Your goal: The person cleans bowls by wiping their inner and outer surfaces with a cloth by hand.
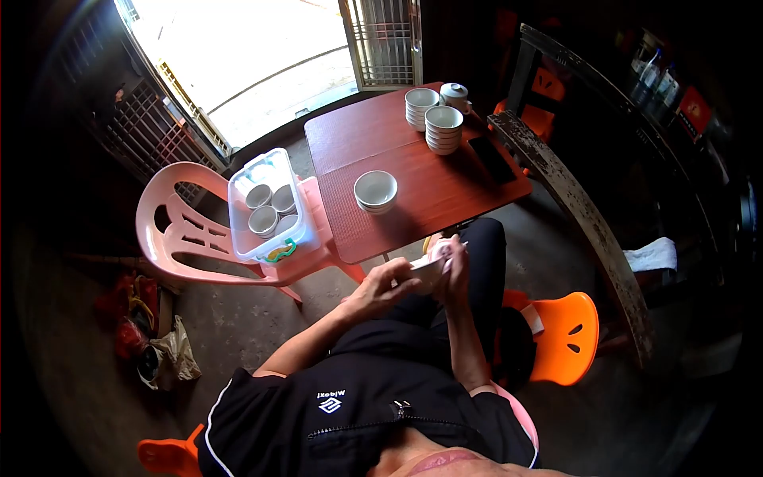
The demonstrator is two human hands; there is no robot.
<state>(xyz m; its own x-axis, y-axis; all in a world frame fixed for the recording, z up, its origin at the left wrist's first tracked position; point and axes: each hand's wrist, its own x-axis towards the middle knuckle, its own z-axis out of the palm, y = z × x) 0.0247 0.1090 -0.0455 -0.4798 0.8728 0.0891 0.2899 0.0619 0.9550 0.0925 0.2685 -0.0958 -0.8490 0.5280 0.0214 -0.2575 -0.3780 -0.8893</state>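
Observation:
My left hand point(387, 285) is closed on the left side of a white bowl point(427, 276), held tilted over my lap. At the bowl's right side my right hand point(455, 269) is closed around something pale and pinkish that looks like a cloth point(442, 250). Just beyond the hands, a short stack of white bowls point(375, 189) sits on the red-brown table point(342, 159). Two taller bowl stacks point(443, 129) stand at the table's far right, beside a lidded white pot point(455, 96).
A clear plastic bin point(265, 171) with several bowls rests on a pink chair point(191, 215). A black phone-like object point(491, 160) lies at the table's right. An orange stool point(566, 338) and a worn wooden beam point(576, 207) are to the right; bags point(179, 350) lie on the floor.

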